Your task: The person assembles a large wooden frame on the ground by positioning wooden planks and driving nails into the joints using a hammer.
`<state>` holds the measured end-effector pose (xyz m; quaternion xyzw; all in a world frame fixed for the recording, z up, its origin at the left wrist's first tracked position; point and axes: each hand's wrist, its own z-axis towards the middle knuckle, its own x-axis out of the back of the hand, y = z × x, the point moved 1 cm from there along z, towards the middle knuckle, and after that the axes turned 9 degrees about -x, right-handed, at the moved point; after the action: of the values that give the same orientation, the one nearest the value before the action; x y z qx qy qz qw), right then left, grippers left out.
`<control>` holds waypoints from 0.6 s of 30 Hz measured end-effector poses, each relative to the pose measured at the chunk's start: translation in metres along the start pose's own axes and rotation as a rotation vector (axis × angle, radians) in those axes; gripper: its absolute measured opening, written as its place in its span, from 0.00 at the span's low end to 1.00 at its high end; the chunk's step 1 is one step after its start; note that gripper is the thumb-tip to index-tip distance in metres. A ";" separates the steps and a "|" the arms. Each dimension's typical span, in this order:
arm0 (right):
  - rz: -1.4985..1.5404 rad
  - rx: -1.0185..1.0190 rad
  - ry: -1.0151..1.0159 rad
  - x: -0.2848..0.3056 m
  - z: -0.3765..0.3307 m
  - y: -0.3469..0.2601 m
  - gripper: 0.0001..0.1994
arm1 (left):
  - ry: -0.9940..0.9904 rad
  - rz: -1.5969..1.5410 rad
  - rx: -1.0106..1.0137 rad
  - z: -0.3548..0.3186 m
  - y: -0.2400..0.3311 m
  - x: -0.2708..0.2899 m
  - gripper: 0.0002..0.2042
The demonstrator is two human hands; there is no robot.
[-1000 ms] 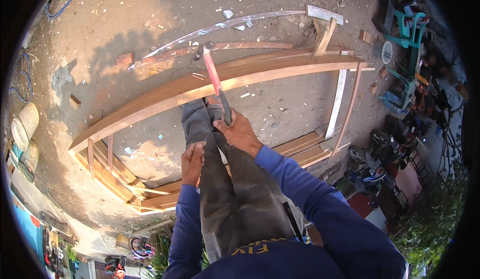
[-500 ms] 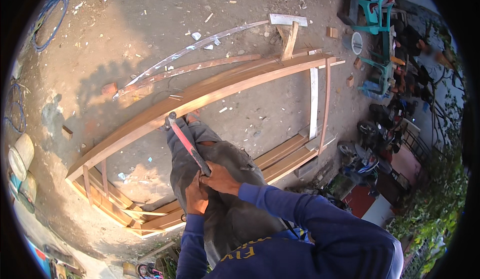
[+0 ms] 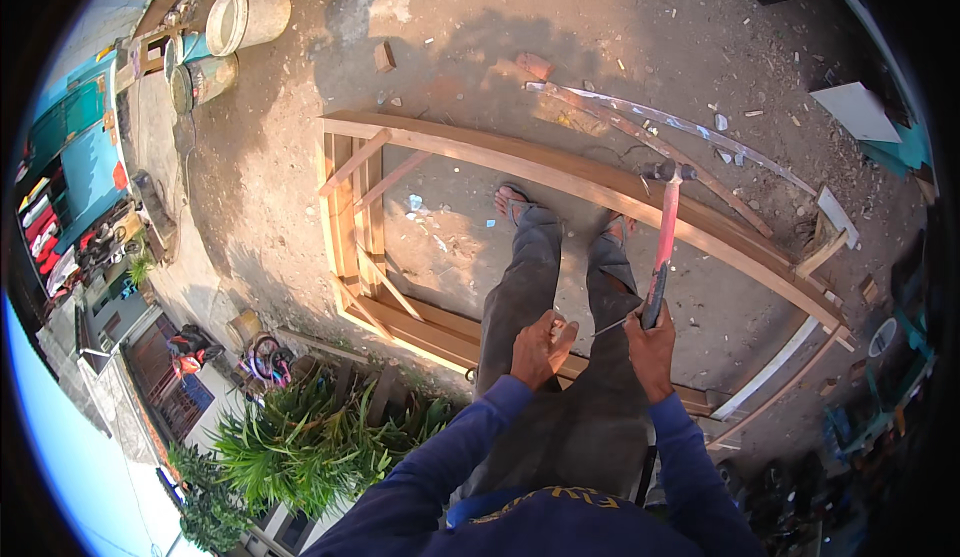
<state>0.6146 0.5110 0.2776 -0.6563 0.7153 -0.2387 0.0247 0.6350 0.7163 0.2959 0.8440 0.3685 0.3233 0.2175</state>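
Note:
My right hand (image 3: 652, 355) is wrapped round the black grip of a hammer (image 3: 668, 225) with a red shaft. Its dark head points away from me and appears over the far beam of a wooden frame (image 3: 590, 185). A thin nail-like piece (image 3: 608, 328) sticks out leftward from the fingers of that hand. To the left, my left hand (image 3: 540, 349) is curled with thumb and fingers together, in front of my trouser leg. Whether it holds anything small is hidden. The frame surrounds my legs, and my sandalled feet stand inside it near the far beam.
Braces (image 3: 358, 162) join the frame's left end. Beyond the far beam lie a whitish curved strip (image 3: 700, 129) and a brownish one (image 3: 690, 165). Buckets (image 3: 250, 21) stand at the far left. Leafy plants (image 3: 300, 447) grow at the near left; teal chairs (image 3: 860, 422) are at the right.
My view has swung left, bringing in the buckets and plants. My hands, together at the hammer's grip before, are now apart; the right alone holds it, more upright.

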 end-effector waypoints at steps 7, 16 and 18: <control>-0.215 0.123 -0.082 -0.072 -0.019 -0.065 0.08 | -0.060 -0.036 -0.285 0.028 -0.004 0.043 0.09; -0.272 0.026 -0.201 -0.188 0.014 -0.149 0.15 | 0.284 -0.198 -0.003 0.205 -0.116 0.219 0.11; -0.356 0.190 -0.124 -0.219 0.027 -0.177 0.15 | 0.431 -0.186 -0.030 0.278 -0.171 0.277 0.14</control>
<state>0.8182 0.7068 0.2588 -0.7805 0.5593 -0.2651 0.0878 0.8929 0.9998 0.1060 0.7148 0.4775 0.4800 0.1753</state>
